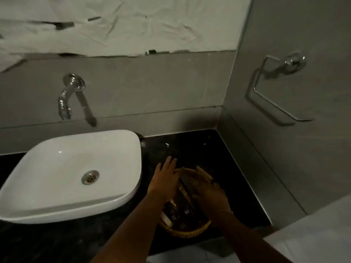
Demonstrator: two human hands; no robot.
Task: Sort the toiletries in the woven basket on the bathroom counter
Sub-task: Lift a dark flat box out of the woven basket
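Both my bare forearms come up from the bottom edge of the frame and converge right of centre, in the lower half. My left hand (164, 179) lies palm down with the fingers straight, spread a little and pointing toward the top of the frame. My right hand (209, 196) sits just beside it, lower and to the right, fingers curled downward, possibly around something; the dim light hides the fingertips.

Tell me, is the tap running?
Off, as far as shows: no stream falls from the tap, and the sink bowl looks dry around its drain.
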